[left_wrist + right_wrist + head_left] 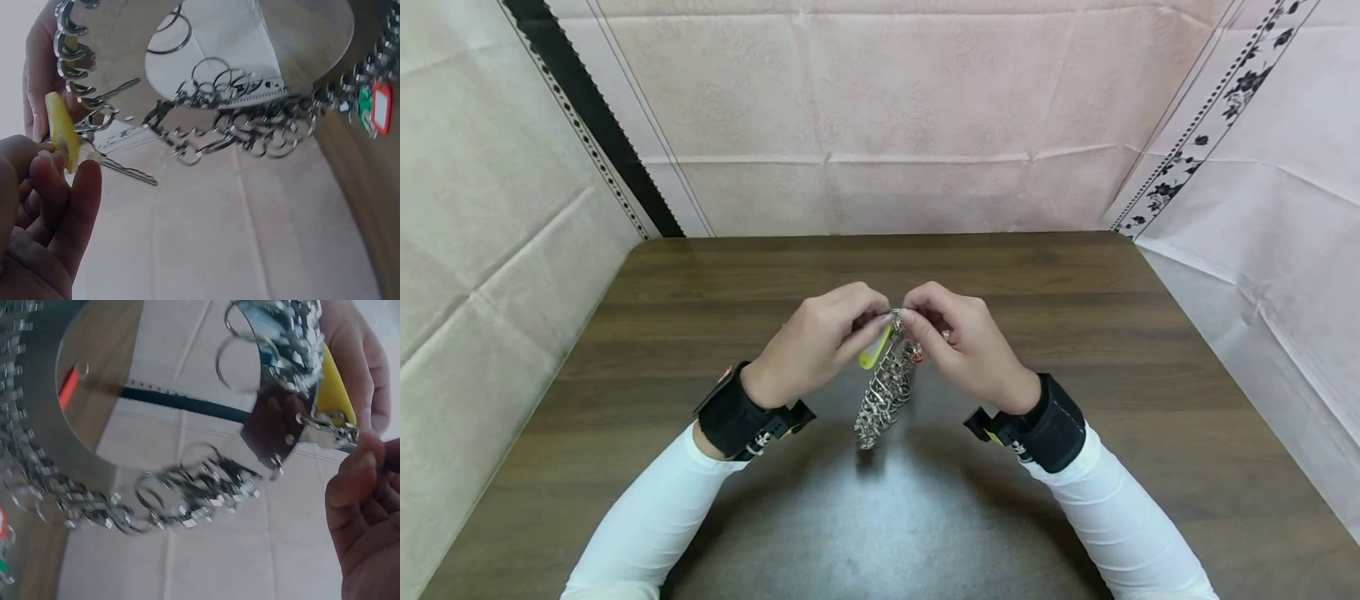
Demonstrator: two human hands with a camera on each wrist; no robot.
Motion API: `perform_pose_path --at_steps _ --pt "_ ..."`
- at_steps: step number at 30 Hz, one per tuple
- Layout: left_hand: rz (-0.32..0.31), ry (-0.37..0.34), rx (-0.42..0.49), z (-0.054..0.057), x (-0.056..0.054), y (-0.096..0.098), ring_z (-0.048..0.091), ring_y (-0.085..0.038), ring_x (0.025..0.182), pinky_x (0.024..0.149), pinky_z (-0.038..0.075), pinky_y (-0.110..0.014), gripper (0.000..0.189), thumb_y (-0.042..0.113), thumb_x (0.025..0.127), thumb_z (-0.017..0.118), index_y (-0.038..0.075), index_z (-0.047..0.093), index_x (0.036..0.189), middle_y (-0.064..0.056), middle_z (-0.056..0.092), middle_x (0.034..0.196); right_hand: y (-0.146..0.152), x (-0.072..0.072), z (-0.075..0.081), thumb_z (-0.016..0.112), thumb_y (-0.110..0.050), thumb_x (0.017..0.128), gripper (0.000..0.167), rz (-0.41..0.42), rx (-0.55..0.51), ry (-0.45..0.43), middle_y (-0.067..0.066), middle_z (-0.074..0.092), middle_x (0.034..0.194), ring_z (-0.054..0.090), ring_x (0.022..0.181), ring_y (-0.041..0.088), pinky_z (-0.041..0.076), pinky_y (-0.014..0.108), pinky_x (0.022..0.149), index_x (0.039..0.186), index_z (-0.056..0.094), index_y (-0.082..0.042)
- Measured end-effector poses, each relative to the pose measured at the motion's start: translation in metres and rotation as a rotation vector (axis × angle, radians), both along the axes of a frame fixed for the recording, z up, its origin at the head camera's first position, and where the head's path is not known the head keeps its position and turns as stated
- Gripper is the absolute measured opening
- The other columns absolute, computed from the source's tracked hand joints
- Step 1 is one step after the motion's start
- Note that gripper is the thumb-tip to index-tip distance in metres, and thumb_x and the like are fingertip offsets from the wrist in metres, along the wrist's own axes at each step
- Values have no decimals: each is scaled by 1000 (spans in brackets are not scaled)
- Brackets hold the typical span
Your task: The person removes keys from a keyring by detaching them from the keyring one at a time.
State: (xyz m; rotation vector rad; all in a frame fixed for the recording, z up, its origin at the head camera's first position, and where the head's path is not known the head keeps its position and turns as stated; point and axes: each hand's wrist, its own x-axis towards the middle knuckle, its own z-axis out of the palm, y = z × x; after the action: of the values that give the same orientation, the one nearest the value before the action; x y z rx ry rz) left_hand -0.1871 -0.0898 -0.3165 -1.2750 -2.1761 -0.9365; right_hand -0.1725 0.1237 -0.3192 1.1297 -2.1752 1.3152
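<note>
A silver chain of linked metal rings (pixel 886 392) hangs between the two hands, its lower end toward the person. In the left wrist view it forms a wide loop with loose key rings (pixel 269 128). My left hand (pixel 831 337) pinches a yellow key tag (pixel 62 128) at the chain's top. Close beside it, my right hand (pixel 966 342) pinches the silver end piece (pixel 328 432) of the chain between thumb and fingers. A red key tag (pixel 381 107) and a green one (pixel 365 103) hang from the loop. The fingertips of both hands nearly meet.
A brown wooden table (pixel 700 275) lies below the hands. Pale patterned cloth (pixel 925 100) hangs behind it and on both sides. Each wrist wears a black strap (pixel 730 412) with a small camera, over white sleeves (pixel 647 517).
</note>
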Motion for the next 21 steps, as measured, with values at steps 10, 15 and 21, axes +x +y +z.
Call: perform_pose_path --at_steps 10,15,21 --pt "29 244 -129 8 11 -1 48 -8 70 62 46 -20 3 5 100 61 3 62 101 -2 56 85 4 2 7 65 7 92 9 -30 121 182 3 58 77 48 66 6 40 19 59 96 62 -1" --pt "47 259 -152 8 11 -1 50 -9 70 62 47 -21 4 4 98 64 3 63 102 -2 57 86 4 2 6 64 8 94 10 -48 171 173 3 56 75 49 66 5 42 20 57 96 60 -1" --pt "24 158 -74 6 8 -1 58 -10 76 69 52 -22 7 4 97 66 3 63 103 -4 64 90 2 4 4 60 6 97 8 -51 124 101 3 58 75 57 64 5 49 20 57 96 58 -1"
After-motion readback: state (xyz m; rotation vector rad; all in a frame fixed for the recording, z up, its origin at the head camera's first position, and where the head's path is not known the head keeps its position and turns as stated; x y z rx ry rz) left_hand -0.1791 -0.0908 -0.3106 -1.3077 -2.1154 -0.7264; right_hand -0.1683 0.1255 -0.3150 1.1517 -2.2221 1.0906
